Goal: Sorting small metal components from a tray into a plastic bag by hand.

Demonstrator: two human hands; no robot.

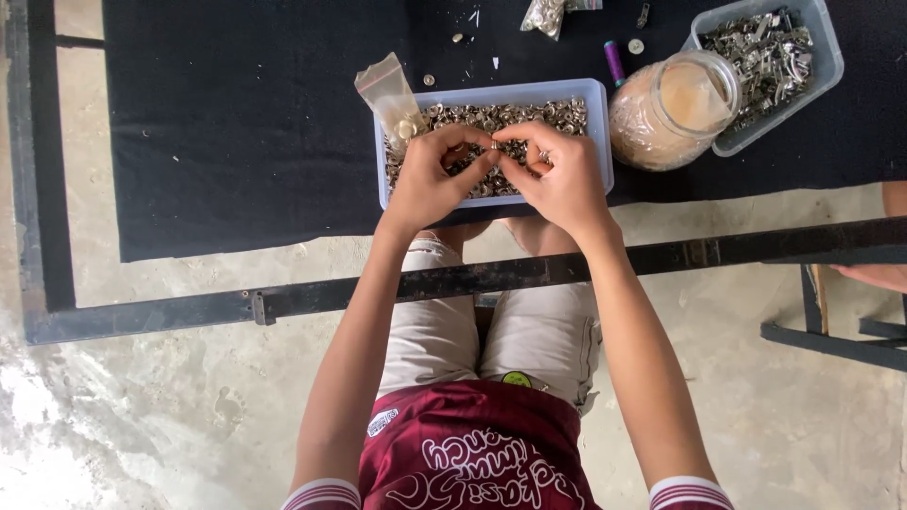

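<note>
A pale blue plastic tray (593, 93) full of small silvery metal rings (557, 115) sits on a black cloth (236, 123). Both my hands hover over its near half, fingertips meeting. My left hand (430, 184) and my right hand (557, 175) pinch a small metal ring (495, 144) between thumbs and forefingers. A small clear plastic bag (389, 94) with a few metal pieces leans on the tray's left corner.
A clear jar (671, 109) of beige stuff stands right of the tray. Behind it is a second tray (822, 57) of metal clips. A purple spool (615, 61) and loose bits lie on the cloth. A black metal bar (378, 288) crosses below my wrists. Another person's hand (874, 276) shows at right.
</note>
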